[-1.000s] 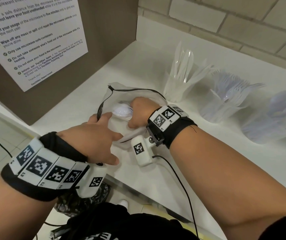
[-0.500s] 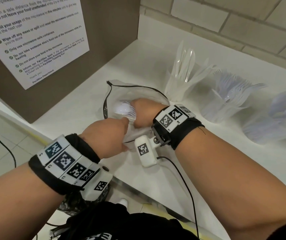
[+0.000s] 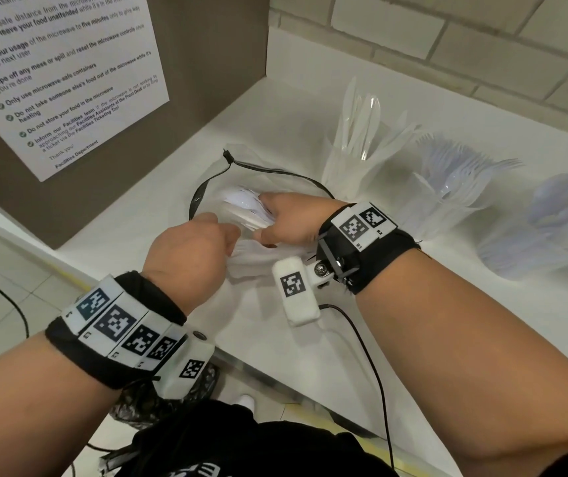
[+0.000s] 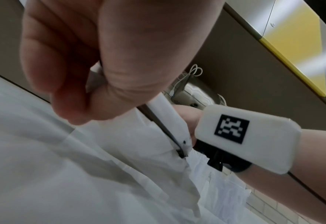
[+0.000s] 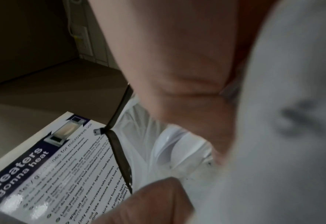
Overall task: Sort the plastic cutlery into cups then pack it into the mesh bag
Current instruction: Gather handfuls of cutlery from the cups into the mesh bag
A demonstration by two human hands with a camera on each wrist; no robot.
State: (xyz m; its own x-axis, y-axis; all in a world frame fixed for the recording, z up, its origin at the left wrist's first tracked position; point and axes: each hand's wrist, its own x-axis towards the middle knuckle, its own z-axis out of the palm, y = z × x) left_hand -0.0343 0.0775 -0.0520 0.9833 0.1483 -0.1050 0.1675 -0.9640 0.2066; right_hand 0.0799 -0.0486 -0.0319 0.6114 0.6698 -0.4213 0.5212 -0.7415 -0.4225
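Observation:
A white mesh bag (image 3: 251, 270) with a black drawstring (image 3: 275, 171) lies on the counter, its mouth held open. My left hand (image 3: 231, 235) pinches the bag's near rim; in the left wrist view my left hand (image 4: 85, 84) has its fingers curled on the white hem (image 4: 164, 115). My right hand (image 3: 269, 222) is in the bag's mouth, gripping a bundle of white plastic spoons (image 3: 241, 203). In the right wrist view the spoons (image 5: 177, 145) show inside the mesh, under the blurred palm.
Three clear cups stand to the right: knives (image 3: 355, 156), forks (image 3: 447, 187), spoons (image 3: 557, 228). A brown panel with a microwave poster (image 3: 52, 80) walls the left side. The counter's front edge (image 3: 275, 370) runs just under my wrists. Brick wall (image 3: 447, 36) behind.
My left hand moved in from the bag's left edge, curled, and took hold of the near rim close to my right hand. The right hand stayed in the bag's mouth with the spoons.

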